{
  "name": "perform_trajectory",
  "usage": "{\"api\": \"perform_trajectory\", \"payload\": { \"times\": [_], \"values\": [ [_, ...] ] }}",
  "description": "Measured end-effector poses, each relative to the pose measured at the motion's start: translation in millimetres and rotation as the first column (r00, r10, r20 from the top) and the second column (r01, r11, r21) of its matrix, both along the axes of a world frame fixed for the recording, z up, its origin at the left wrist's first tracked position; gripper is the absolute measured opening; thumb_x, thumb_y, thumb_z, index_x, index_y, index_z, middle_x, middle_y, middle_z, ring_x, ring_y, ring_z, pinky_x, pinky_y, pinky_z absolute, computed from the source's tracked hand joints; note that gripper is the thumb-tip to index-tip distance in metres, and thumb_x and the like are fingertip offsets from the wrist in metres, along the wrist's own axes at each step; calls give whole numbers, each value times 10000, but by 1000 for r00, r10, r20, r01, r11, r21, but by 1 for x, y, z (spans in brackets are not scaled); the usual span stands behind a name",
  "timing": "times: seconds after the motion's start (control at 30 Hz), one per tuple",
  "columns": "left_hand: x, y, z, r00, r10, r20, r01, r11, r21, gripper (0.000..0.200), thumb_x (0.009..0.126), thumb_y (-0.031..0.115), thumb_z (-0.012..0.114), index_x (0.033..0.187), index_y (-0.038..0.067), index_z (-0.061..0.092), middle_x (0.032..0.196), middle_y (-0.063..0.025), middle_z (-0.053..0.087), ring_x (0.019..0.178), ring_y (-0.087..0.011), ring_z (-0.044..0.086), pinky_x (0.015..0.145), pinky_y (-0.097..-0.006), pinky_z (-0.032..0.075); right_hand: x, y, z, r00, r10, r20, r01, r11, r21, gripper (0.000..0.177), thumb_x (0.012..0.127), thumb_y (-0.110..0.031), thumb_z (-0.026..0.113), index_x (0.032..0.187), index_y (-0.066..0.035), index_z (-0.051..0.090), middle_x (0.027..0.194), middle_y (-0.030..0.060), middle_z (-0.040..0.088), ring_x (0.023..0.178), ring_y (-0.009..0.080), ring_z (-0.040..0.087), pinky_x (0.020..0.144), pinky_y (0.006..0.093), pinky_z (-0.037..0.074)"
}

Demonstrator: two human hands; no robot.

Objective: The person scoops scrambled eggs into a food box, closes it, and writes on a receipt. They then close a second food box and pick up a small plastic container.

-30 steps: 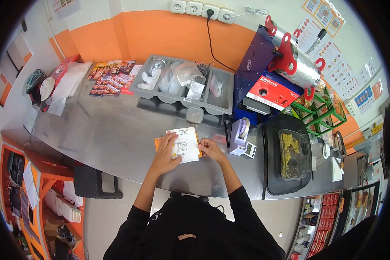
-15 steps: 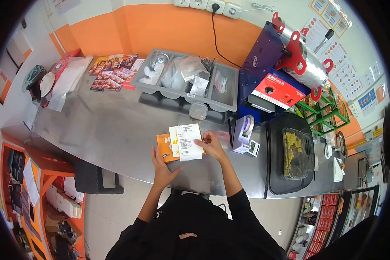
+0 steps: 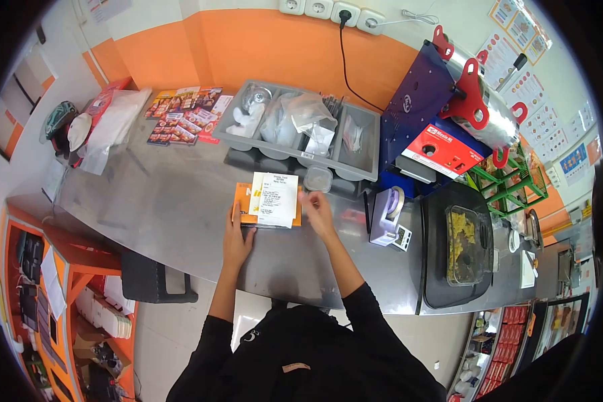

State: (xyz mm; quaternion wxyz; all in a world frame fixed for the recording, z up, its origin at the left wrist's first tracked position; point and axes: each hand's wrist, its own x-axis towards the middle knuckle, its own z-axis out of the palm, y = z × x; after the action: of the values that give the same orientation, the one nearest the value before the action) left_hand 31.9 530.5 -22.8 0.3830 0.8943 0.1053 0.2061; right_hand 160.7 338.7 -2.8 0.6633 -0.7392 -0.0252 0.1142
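Note:
An orange box lies on the steel counter, with a pale yellow slip and a white printed receipt on top of it. My left hand holds the box at its lower left corner, thumb along the front edge and fingers along the side. Just right of the receipt is my right hand, its fingers bent near the paper's edge. Whether the fingertips of that hand pinch anything is too small to tell. A purple tape dispenser stands to the right.
Behind the box are a small clear container and a grey divided tray with bags. A blue machine stands back right. Farther right, a black tray bears a clear box of yellow food. Leaflets lie back left.
The box and receipt have moved away from my body and slightly left, squarer now. My left hand's thumb has drawn in to the box. My right hand has come off the receipt's face to its right.

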Motion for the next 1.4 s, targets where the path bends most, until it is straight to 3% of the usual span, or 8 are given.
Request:
{"api": "perform_trajectory", "payload": {
  "times": [0.1, 0.3, 0.53, 0.73, 0.8, 0.93, 1.1, 1.4],
  "values": [
    [-4, 6, 1, 999, 29, 14, -30, 1000, 9, 867, 731, 70, 690, 1413, -11, 162, 1383, -275, 278, 1283, -431, 298, 1035, -423, 319, 19, -7, 2, 728, -110, 676, 432, 840, -329, 324, 750, -252, 706, 980, -73, 564, 957, 76, 538, 873, 249, 505, 756, 340, 405],
    [-68, -21, 6, 957, 105, -271, -93, 994, 55, 834, 732, 190, 708, 1344, -81, 212, 1321, -300, 307, 1250, -474, 278, 1051, -465, 269, 18, -39, -15, 751, 324, 575, 301, 608, -735, 478, 757, -119, 626, 1228, -142, 546, 1221, 141, 473, 1134, 343, 444, 884, 426, 400],
    [-55, -85, 4, 718, -627, -302, 434, 742, -511, 716, 769, 275, 675, 1306, -39, 321, 1279, -284, 343, 1218, -476, 308, 1034, -483, 291, -46, -83, -7, 791, 274, 547, 226, 700, -678, 445, 753, -119, 632, 1194, -115, 566, 1180, 149, 490, 1084, 349, 467, 887, 432, 403],
    [-9, -143, 5, 843, -472, -257, 458, 881, -116, 902, 741, 272, 719, 1398, 17, 157, 1414, -271, 188, 1324, -425, 199, 1085, -445, 227, -74, -160, -9, 839, -203, 504, 388, 873, -294, 335, 800, -131, 630, 1133, -105, 598, 1077, 130, 543, 1028, 304, 497, 842, 382, 411],
    [9, -151, 11, 853, -466, -234, 465, 883, -64, 960, 690, 232, 749, 1403, 14, 143, 1425, -282, 159, 1317, -433, 204, 1079, -447, 239, -67, -190, -12, 601, -523, 604, 795, 469, -385, 246, 839, -200, 615, 1056, -88, 640, 1025, 112, 558, 994, 261, 515, 819, 360, 416],
    [45, -149, -20, 831, -555, -21, 551, 829, -99, 1044, 582, 178, 810, 1404, 32, 183, 1407, -267, 238, 1296, -415, 252, 1059, -451, 269, -35, -223, -34, 630, -391, 671, 775, 368, -513, 225, 850, -246, 604, 970, -72, 681, 926, 114, 610, 893, 246, 568, 811, 336, 422],
    [55, -138, -9, 800, -586, -129, 578, 811, -96, 1027, 543, 184, 829, 1390, 67, 262, 1273, -193, 438, 1222, -362, 362, 1017, -433, 320, -2, -234, -45, 904, -426, -23, 421, 900, -112, 239, 841, -257, 620, 840, -43, 725, 800, 144, 661, 901, 277, 570, 875, 355, 400],
    [43, -153, -20, 877, -480, 0, 467, 853, -234, 851, 573, 111, 820, 1273, 65, 338, 1203, -162, 456, 1120, -313, 476, 959, -375, 391, -62, -218, 3, 753, -533, 386, 624, 764, -163, 313, 870, -286, 620, 810, 15, 679, 719, 48, 643, 676, 121, 589, 641, 259, 447]
  ]
}}
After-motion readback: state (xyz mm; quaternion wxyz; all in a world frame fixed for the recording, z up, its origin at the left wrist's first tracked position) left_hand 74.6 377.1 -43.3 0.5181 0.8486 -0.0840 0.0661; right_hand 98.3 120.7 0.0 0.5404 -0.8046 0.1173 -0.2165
